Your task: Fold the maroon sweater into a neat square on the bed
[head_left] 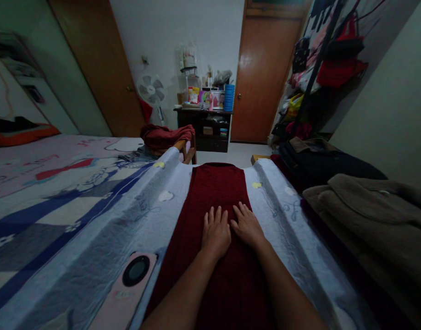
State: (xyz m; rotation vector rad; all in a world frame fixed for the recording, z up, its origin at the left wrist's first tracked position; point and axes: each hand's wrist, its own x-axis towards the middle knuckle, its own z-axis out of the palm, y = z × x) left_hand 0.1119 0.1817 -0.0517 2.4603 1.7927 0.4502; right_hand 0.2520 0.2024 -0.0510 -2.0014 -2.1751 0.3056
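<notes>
A dark red garment lies lengthwise on the pale blue patterned bed cover, its dark-edged end facing away from me. Flat on its middle rests my left hand, fingers stretched forward. My right hand lies just beside it, also on the cloth, its fingers spread and angled to the left. Neither hand grips anything. To the left of my left forearm, a pink phone with a round black camera ring lies on the cover.
Folded dark clothes and a brown fleece garment are piled along the right. A rust-red cloth sits by the wooden bed corner. Beyond stand a white fan, a dark cabinet and a wooden door.
</notes>
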